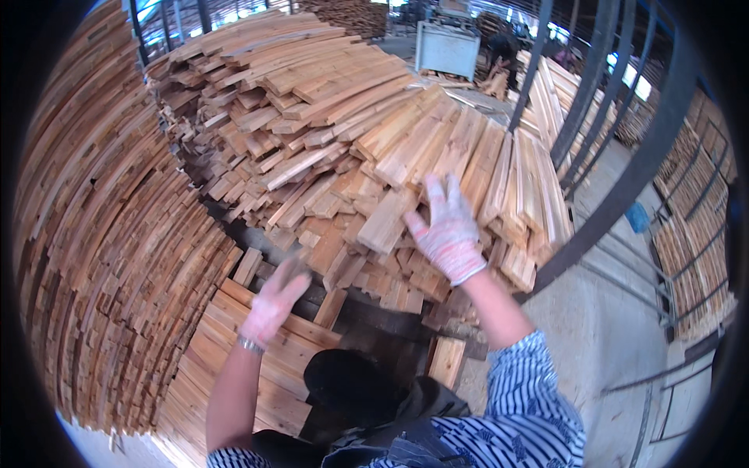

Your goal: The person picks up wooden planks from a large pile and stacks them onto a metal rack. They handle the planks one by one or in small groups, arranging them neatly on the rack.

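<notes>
My right hand point(449, 230), in a pale glove with reddish patches, reaches over the near ends of a big heap of wooden boards point(460, 144). Its fingers are spread and it grips nothing; a short, wide board point(388, 221) lies just left of its thumb. My left hand point(275, 303), also gloved, hovers near the front edge of the heap, above a lower layer of flat planks point(257, 355). Motion smears its fingers, so their pose is unclear, and no board shows in it. Whether the right fingertips touch the boards I cannot tell.
A tall wall of stacked boards point(101, 234) rises on my left. Dark metal posts point(593, 86) and a curved bar point(624, 203) stand to the right of the heap. Farther back are a pale blue machine point(446, 51) and a person point(503, 58). More stacked wood point(690, 265) fills the far right.
</notes>
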Motion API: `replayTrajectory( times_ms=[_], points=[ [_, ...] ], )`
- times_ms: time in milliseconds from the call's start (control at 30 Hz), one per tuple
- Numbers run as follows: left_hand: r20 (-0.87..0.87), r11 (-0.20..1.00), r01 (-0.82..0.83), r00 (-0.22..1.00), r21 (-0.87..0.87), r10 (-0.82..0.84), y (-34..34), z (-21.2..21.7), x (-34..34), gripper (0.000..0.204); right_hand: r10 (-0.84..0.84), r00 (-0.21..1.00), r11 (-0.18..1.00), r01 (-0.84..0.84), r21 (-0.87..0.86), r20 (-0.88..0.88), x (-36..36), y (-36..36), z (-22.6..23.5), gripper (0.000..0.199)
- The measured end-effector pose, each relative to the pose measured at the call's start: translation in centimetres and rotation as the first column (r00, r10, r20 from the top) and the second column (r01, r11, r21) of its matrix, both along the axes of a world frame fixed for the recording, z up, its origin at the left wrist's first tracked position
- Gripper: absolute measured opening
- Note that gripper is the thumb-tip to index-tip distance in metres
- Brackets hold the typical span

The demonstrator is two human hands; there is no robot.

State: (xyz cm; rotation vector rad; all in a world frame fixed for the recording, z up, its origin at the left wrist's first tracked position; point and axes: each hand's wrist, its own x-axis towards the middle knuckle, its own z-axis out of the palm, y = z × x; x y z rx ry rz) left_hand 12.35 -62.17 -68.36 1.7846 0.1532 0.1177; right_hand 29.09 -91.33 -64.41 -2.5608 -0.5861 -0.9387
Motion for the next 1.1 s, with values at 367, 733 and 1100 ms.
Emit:
replayTrajectory(
  times_ms=[367, 733, 1100],
  points=[
    [0.019, 0.997, 0.07, 0.997, 0.036, -0.071, -7.8, 9.8, 22.1, 0.1, 0.242, 0.96, 0.959, -0.259, 0.117, 0.143, 0.8, -0.8, -4.2, 0.071],
    [-0.182, 0.878, 0.127, 0.982, 0.461, -0.046, -11.7, 10.3, 24.6, 0.087, 0.448, 0.888, 0.678, -0.414, 0.608, 0.106, 1.5, -0.6, -3.1, 0.069],
    [-0.167, 0.933, 0.141, 0.982, 0.332, -0.089, -10.4, 10.7, 23.3, 0.092, 0.253, 0.954, 0.76, -0.297, 0.578, 0.158, 2.4, 2.5, -2.0, 0.065]
  ],
)
